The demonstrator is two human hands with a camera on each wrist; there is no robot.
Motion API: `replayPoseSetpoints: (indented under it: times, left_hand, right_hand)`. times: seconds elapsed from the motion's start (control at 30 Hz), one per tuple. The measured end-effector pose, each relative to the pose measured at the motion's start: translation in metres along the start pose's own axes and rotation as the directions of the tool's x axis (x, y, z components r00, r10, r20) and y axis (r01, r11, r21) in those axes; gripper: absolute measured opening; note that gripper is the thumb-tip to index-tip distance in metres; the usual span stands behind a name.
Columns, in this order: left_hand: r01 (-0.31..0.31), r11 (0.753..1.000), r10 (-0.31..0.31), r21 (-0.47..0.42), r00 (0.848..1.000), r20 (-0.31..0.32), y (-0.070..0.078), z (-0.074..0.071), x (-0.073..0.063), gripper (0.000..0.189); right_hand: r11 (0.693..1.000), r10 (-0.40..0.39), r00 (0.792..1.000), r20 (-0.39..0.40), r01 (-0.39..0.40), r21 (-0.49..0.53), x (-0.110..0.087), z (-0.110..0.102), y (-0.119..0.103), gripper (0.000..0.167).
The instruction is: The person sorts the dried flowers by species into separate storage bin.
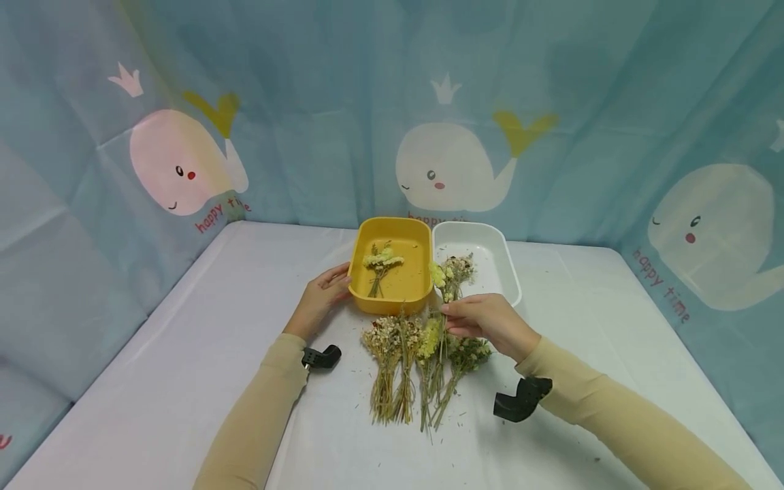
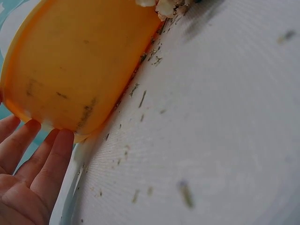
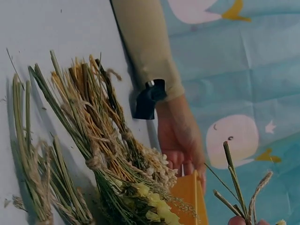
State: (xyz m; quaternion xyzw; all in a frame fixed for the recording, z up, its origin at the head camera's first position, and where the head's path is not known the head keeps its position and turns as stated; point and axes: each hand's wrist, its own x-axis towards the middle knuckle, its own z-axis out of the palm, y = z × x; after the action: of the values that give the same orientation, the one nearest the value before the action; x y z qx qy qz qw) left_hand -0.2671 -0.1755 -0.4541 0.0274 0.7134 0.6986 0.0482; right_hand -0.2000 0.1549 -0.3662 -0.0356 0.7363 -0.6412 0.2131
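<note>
My left hand [image 1: 323, 294] touches the left side of a yellow plastic box [image 1: 392, 307]. Its fingers lie nearly straight against the outer wall, as the left wrist view shows. Inside that box is a small dried flower bunch [image 1: 383, 261] with pale yellow heads. My right hand [image 1: 490, 320] pinches the stems of a dried flower bunch [image 1: 437, 274] with yellow heads, above the near left corner of a white box [image 1: 513, 279]. Twine [image 3: 260, 190] ties those stems. Cream and dark flowers [image 1: 462, 267] show behind it; I cannot tell whether they belong to it.
Several tied dried flower bunches [image 1: 386, 367] lie side by side in front of the boxes, stems toward me. Bits of stem [image 2: 143, 98] are scattered on the white tabletop [image 1: 245, 292]. A blue curtain [image 1: 318, 136] with whale prints stands behind the table.
</note>
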Motion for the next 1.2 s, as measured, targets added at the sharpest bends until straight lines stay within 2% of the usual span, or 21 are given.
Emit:
replayPoseSetpoints:
  times: [0.13, 0.37, 0.6, 0.77, 0.97, 1.2]
  left_hand:
    - [-0.012, 1.000, 0.012, -0.002, 1.000, 0.012, 0.000, 0.000, 0.001, 0.054]
    - [0.011, 1.000, -0.011, 0.004, 1.000, -0.006, -0.002, -0.001, -0.001, 0.054]
    - [0.007, 1.000, -0.007, 0.002, 1.000, 0.008, -0.004, 0.001, 0.001, 0.053]
    - [0.011, 1.000, -0.011, 0.011, 1.000, -0.003, -0.003, -0.001, 0.002, 0.053]
    - [0.005, 1.000, -0.005, -0.003, 1.000, 0.007, -0.002, -0.002, 0.003, 0.053]
    - [-0.008, 1.000, 0.008, -0.010, 1.000, 0.006, -0.002, -0.002, 0.003, 0.053]
  right_hand:
    - [1.000, 0.013, 1.000, -0.002, -0.013, -0.002, 0.010, 0.002, -0.006, 0.042]
    - [0.999, 0.021, 1.000, -0.006, -0.021, 0.031, 0.031, 0.009, -0.018, 0.036]
    - [1.000, 0.004, 1.000, -0.018, -0.004, -0.006, 0.049, 0.017, -0.033, 0.028]
    - [1.000, -0.006, 1.000, -0.025, 0.006, -0.005, 0.062, 0.022, -0.046, 0.031]
    - [0.999, 0.029, 0.998, -0.049, -0.028, 0.018, 0.079, 0.027, -0.052, 0.038]
    - [0.997, 0.034, 0.994, -0.106, -0.026, 0.078, 0.104, 0.031, -0.055, 0.034]
